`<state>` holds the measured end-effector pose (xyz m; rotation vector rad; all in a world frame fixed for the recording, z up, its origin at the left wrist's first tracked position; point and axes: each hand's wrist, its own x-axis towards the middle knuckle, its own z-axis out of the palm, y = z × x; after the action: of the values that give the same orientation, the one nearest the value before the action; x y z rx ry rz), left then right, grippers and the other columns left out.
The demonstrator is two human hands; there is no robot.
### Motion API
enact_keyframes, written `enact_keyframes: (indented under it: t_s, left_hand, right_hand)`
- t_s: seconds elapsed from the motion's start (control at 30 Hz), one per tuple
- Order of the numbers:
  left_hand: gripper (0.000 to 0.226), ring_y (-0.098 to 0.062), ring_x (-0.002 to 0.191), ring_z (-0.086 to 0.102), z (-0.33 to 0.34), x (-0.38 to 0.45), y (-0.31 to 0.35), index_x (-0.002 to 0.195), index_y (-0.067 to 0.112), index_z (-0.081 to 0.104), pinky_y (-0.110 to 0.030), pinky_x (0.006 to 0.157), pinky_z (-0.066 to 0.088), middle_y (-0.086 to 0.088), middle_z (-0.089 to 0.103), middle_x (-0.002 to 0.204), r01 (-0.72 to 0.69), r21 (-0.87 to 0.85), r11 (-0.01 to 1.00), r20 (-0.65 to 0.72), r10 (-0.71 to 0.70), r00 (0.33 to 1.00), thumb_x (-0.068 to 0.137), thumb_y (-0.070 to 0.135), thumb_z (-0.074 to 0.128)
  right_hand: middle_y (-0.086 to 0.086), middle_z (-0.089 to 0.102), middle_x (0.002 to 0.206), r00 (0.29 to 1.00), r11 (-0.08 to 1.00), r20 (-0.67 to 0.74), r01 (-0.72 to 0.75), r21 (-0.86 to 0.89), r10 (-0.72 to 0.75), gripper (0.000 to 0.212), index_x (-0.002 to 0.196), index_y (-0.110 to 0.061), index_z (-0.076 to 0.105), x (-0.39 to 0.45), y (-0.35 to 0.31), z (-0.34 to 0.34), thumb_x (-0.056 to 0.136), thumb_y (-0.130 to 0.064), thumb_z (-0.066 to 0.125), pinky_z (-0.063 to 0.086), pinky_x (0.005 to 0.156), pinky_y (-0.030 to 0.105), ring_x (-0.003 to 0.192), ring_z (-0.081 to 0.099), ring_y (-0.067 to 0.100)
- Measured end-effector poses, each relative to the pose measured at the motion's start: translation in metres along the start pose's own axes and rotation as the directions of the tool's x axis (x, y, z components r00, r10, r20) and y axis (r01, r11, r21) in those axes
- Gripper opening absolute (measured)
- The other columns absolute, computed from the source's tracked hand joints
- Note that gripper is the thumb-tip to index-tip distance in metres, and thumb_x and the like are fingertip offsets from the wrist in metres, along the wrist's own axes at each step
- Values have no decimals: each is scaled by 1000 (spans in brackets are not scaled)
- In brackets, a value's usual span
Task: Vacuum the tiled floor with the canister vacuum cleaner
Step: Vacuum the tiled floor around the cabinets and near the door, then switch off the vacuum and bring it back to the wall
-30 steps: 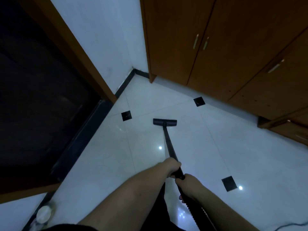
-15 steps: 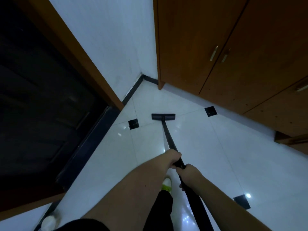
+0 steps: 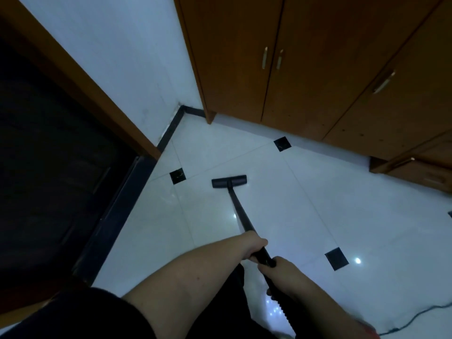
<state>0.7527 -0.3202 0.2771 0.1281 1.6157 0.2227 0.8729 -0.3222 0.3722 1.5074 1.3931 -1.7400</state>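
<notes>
Both hands grip vacuum wand (image 3: 241,217): left hand (image 3: 253,245) above right hand (image 3: 281,269). Floor head (image 3: 229,181) on tiled floor (image 3: 318,204) near wooden cabinets (image 3: 305,69), doorway threshold (image 3: 117,211). Cable (image 3: 415,319) lies right. No writing legible.

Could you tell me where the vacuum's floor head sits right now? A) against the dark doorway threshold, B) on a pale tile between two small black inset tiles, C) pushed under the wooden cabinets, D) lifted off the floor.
B: the floor head lies flat on a pale tile, with one black inset tile to its left and another up to its right, short of the wooden cabinets.
</notes>
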Motion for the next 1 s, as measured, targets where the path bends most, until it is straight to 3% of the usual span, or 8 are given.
enact_keyframes:
  t_s: [0.13, 0.33, 0.53, 0.6, 0.67, 0.83, 0.93, 1.0]
  left_hand:
    - [16, -20, 67, 61, 59, -17, -26, 99, 1, 52, -32, 66, 57, -10, 59, 79, -39, 97, 995, 14, 38, 999, 94, 16, 51]
    - [16, -15, 63, 58, 152, -55, -46, 91, 6, 54, -22, 55, 49, -4, 59, 76, -93, 258, 962, 49, 83, 995, 94, 20, 47]
    - [22, -18, 76, 66, 238, -76, -76, 99, 9, 58, -32, 90, 55, -3, 66, 83, -94, 353, 931, 107, 60, 992, 91, 28, 48]
    - [27, -19, 76, 65, 258, -86, -88, 116, 19, 48, -34, 80, 58, -5, 65, 90, -126, 357, 926, 127, 85, 988, 90, 26, 47]
    - [57, -22, 85, 66, 275, -87, -96, 137, 41, 30, -33, 70, 58, -7, 66, 103, -159, 377, 912, 143, 112, 983, 85, 28, 47]
    - [34, -28, 72, 63, 299, -96, -98, 123, 18, 55, -38, 72, 57, -13, 62, 95, -225, 481, 847, 183, 154, 971, 98, 32, 38]
    - [34, -26, 67, 59, 303, -82, -94, 130, 29, 50, -34, 58, 52, -15, 58, 105, -316, 551, 772, 243, 214, 946, 103, 20, 31]
    - [46, -22, 71, 58, 302, -67, -89, 135, 35, 44, -32, 55, 52, -9, 58, 107, -421, 659, 623, 328, 266, 906, 99, 8, 38]
  right_hand:
    - [10, 61, 79, 1000, 999, 12, -10, 49, 9, 19, 87, -11, 49, -47, 53, -5, 94, -28, 53, 49, 49, 21, 52, 64, 12]
    - [14, 70, 77, 999, 985, -30, 18, 171, -13, 19, 89, -10, 55, -109, 137, -21, 90, -28, 59, 53, 59, 25, 58, 66, 16]
    - [12, 74, 87, 996, 980, -89, 42, 194, -25, 17, 90, -19, 59, -170, 216, -33, 84, -33, 68, 59, 68, 31, 72, 71, 21]
    - [12, 74, 90, 993, 968, -112, 67, 243, -40, 18, 92, -21, 58, -189, 237, -33, 83, -31, 70, 60, 78, 35, 79, 73, 21]
    - [7, 72, 86, 987, 959, -149, 102, 264, -64, 24, 100, -20, 59, -206, 255, -33, 81, -28, 72, 60, 75, 31, 69, 71, 13]
    - [-9, 62, 89, 957, 989, -271, 127, 76, -102, 64, 134, -30, 44, -230, 287, -41, 76, -26, 70, 48, 59, 18, 66, 60, 0]
    - [-8, 59, 85, 927, 994, -366, 107, 33, -87, 48, 121, -26, 50, -229, 300, -52, 76, -25, 66, 49, 65, 25, 78, 61, 12]
    - [-2, 60, 91, 899, 998, -435, 36, -43, -51, 40, 114, -23, 52, -226, 306, -61, 76, -23, 65, 52, 72, 33, 85, 61, 20]
